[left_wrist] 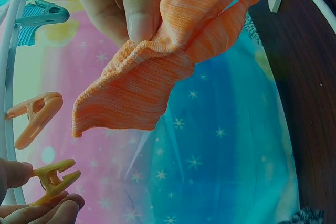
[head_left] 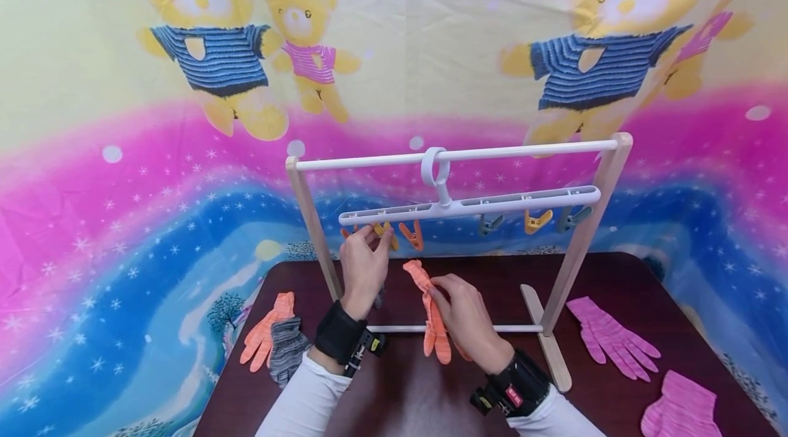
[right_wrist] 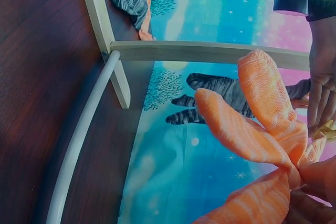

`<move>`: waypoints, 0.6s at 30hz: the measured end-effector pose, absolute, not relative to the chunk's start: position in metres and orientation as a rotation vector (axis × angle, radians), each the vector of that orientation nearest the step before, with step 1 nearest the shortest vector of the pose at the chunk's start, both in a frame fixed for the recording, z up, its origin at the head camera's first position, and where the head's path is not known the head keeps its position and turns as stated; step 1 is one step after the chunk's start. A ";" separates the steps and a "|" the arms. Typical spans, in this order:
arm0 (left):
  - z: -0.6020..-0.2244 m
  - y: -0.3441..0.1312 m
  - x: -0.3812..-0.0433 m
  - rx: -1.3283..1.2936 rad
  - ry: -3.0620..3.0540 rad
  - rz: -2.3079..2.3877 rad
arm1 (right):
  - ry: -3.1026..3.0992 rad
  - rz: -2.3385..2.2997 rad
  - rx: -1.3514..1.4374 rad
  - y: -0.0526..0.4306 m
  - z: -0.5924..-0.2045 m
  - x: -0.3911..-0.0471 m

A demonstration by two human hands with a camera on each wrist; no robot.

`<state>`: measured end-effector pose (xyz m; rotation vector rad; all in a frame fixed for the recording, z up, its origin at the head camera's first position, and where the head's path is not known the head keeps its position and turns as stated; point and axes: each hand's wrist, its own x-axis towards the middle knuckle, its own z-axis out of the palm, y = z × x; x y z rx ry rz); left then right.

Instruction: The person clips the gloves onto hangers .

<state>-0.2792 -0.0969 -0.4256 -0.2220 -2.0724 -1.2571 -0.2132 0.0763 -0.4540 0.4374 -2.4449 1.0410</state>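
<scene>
My left hand (head_left: 364,269) is at the left part of the white hanger (head_left: 406,213), pinching a yellow clip (left_wrist: 51,181). In the left wrist view this clip's jaws stand apart with nothing between them. My right hand (head_left: 470,317) grips an orange knit glove (head_left: 436,329) just below the hanger. The glove's cuff points up toward the clips and its fingers dangle down. A dark grey striped glove (right_wrist: 223,90) hangs behind the orange one in the right wrist view; in the head view my left hand mostly hides it.
A wooden stand with a white top rod (head_left: 523,150) carries the hanger. More clips hang along it, including an orange clip (head_left: 411,235) and another yellow clip (head_left: 538,221). Another orange glove (head_left: 266,333) and a grey glove (head_left: 288,351) lie left; a pink glove (head_left: 609,338) lies right.
</scene>
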 end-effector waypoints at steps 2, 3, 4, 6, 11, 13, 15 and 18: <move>-0.412 -0.095 -0.268 -0.222 -2.080 -1.293 | -2.437 1.039 0.440 0.076 -0.454 -0.214; -0.407 -0.095 -0.264 -0.228 -2.080 -1.306 | -2.434 1.038 0.442 0.075 -0.454 -0.214; -0.405 -0.095 -0.262 -0.223 -2.090 -1.312 | -2.429 1.036 0.445 0.075 -0.454 -0.214; -0.397 -0.095 -0.257 -0.210 -2.120 -1.334 | -2.419 1.033 0.451 0.074 -0.454 -0.214; -0.393 -0.094 -0.255 -0.162 -2.154 -1.341 | -2.403 1.037 0.452 0.073 -0.452 -0.214; -0.393 -0.094 -0.255 -0.152 -2.153 -1.331 | -2.399 1.053 0.451 0.072 -0.451 -0.214; -0.394 -0.093 -0.254 -0.154 -2.144 -1.329 | -2.397 1.068 0.450 0.071 -0.449 -0.214; -0.394 -0.093 -0.254 -0.158 -2.136 -1.329 | -2.399 1.076 0.451 0.070 -0.448 -0.215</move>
